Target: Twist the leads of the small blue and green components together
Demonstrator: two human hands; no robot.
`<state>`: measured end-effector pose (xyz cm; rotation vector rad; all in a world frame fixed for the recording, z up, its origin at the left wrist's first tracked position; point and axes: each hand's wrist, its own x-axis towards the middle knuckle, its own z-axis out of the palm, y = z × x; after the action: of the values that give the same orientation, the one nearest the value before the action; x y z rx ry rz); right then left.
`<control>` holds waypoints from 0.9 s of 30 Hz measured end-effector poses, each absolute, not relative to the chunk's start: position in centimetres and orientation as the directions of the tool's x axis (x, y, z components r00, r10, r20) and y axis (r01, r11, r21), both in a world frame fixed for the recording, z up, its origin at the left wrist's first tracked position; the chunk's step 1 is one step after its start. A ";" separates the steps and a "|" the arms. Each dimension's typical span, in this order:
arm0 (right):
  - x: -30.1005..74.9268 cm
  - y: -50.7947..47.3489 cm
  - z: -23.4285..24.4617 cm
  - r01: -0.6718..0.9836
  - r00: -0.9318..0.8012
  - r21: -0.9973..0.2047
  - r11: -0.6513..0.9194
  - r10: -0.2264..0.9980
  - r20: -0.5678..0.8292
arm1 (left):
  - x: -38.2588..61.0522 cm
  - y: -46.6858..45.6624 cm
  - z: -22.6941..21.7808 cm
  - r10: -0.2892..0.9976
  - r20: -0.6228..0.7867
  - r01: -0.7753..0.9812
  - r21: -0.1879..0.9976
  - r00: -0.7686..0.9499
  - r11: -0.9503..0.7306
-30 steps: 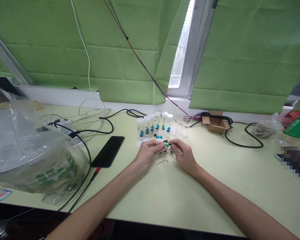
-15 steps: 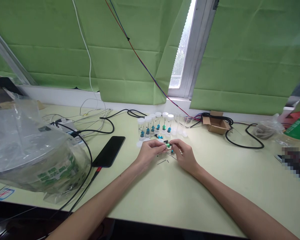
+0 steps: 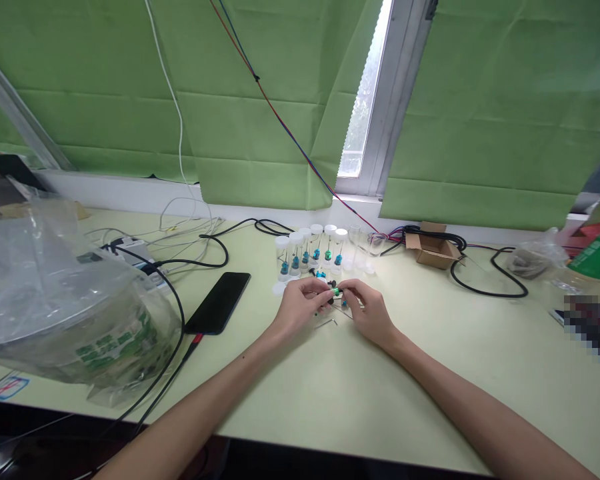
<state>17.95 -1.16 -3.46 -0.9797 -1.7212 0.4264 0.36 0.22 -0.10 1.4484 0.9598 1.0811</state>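
My left hand (image 3: 303, 305) is closed in a pinch on a small shiny green cylindrical part (image 3: 335, 292). From the other side my right hand (image 3: 369, 308) pinches the dark end of that same part. A thin metal rod runs below the fingers of my right hand. On the table under the hands lies an L-shaped hex key (image 3: 329, 323). Loose blue and black small parts (image 3: 321, 274) lie just beyond the fingertips, some partly hidden by them. Behind stand several clear vials (image 3: 295, 255) with white caps, holding blue or green pieces with thin stems.
A black phone (image 3: 219, 303) on a charging cable lies left of my forearm. Further left is a large plastic-wrapped container (image 3: 80, 313). At the back right sit an open cardboard box (image 3: 434, 251), black cables (image 3: 497, 293) and a clear bag (image 3: 537, 257). Uncapped clear tubes (image 3: 363, 247) stand beside the vials.
My left hand has turned slightly around the green part, and its fingers have shifted a little. The right hand stays almost in place; the objects on the table have not visibly moved.
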 end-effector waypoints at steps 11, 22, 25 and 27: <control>17.9 -1.1 -3.5 0.439 -0.117 -0.675 0.592 0.783 0.611 | 0.5 0.0 -0.1 0.927 0.192 0.102 0.967 0.321 -0.235; 17.9 -1.0 -3.6 0.452 -0.115 -0.672 0.586 0.785 0.608 | 0.6 -0.2 0.0 0.921 0.161 0.068 0.978 0.355 -0.197; 17.9 -1.0 -3.5 0.459 -0.111 -0.671 0.582 0.787 0.607 | 0.6 -0.3 0.0 0.911 0.171 0.087 0.972 0.376 -0.218; 17.9 -1.0 -3.6 0.460 -0.108 -0.670 0.583 0.786 0.609 | 0.6 -0.3 0.1 0.903 0.179 0.101 0.967 0.390 -0.235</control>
<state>17.92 -0.99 -3.57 -1.0299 -1.7493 0.3823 0.63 -0.35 0.08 1.6304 0.9059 0.9869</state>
